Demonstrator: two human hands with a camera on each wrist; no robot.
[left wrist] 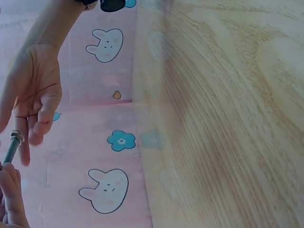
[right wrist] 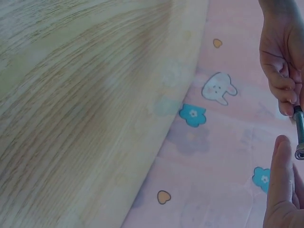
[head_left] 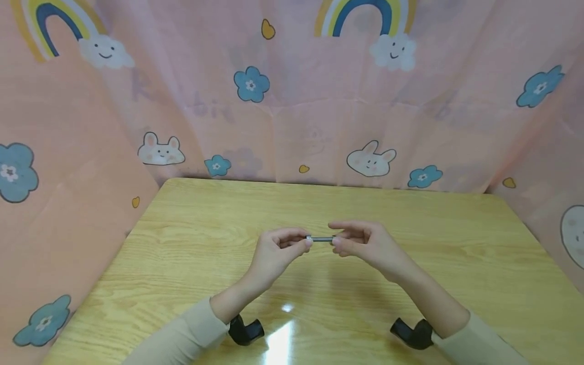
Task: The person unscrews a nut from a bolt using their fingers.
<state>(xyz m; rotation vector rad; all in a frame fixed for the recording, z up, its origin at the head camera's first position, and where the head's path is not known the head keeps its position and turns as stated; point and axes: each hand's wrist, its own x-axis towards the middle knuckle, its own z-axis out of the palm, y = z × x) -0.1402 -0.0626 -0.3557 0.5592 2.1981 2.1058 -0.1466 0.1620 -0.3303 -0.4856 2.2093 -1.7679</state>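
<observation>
A metal bolt lies roughly level between my two hands above the table. My left hand pinches its left end between thumb and fingers; the dark head of the bolt shows at those fingertips in the right wrist view. On the other end sits a small nut. My right hand has thumb and forefinger at this nut end, with other fingers stretched out. The head view mostly hides the nut behind the right thumb. Grey-green shank shows between the hands.
The wood-grain table has rounded far corners. Behind and beside it hangs a pink curtain printed with rainbows, rabbits and flowers. Black curved pieces sit at both wrists, a left one and a right one.
</observation>
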